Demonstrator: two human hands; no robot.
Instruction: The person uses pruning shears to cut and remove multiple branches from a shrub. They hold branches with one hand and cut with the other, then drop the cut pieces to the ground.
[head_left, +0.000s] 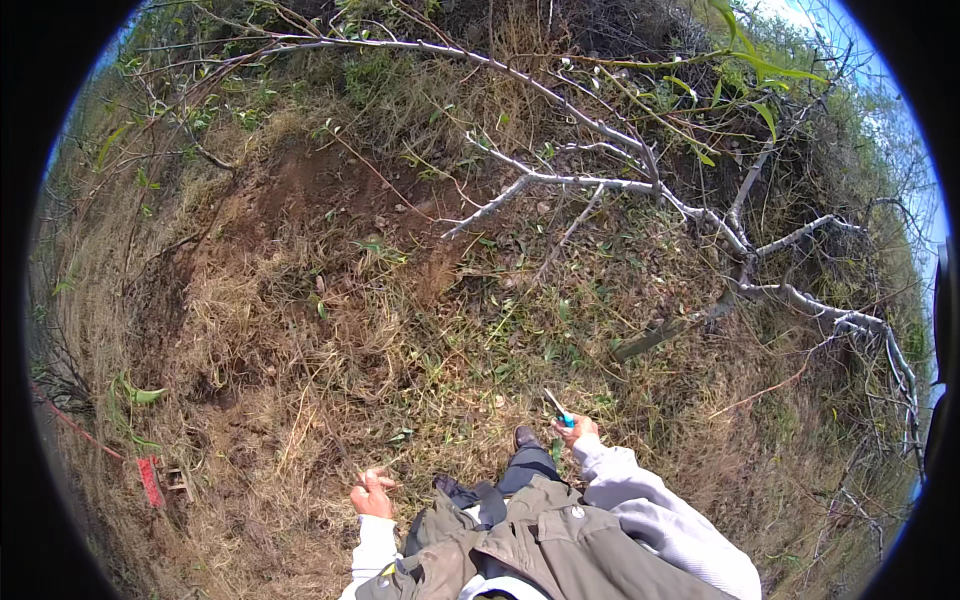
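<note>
My right hand (577, 430) grips a small cutting tool (559, 407) with a turquoise handle and a narrow metal blade. The blade points up and away from me, over the grass; whether it is a knife or pruning shears is not clear. At lower left, my left hand (372, 495) is held low with its fingers bent. A thin dry stem (337, 444) runs up to its fingertips, but I cannot tell if it is pinched there. Beyond both hands, a bare grey tree branch (592, 182) arches across the view, forking on the right.
A leaning trunk (671, 330) rises at right into the forked limbs. Dry cut grass (352, 345) covers the slope, with bare reddish soil (300, 187) farther up. My boot (525, 436) stands on the grass. A red object (151, 481) lies at far left beside a small brown frame (177, 480).
</note>
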